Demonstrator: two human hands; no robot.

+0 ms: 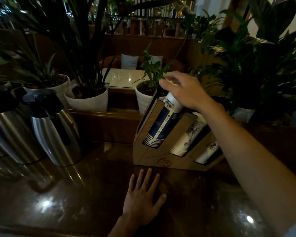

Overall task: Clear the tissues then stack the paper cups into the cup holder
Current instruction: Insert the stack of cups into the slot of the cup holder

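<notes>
From the head camera, the right hand (183,89) rests over the top of a tilted stack of blue and white paper cups (162,120) sitting in the leftmost slot of the cardboard cup holder (176,147); whether its fingers grip the stack is unclear. The left hand (142,197) lies flat with fingers spread on the dark table (67,202), just in front of the holder. Two steel jugs (46,127) stand well to the left.

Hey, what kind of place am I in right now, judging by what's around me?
Most likely a café or restaurant self-service drinks counter. Two steel thermal jugs stand on the dark counter beside a cardboard cup holder stocked with paper cups, and behind the potted plants is booth seating with a table.
</notes>
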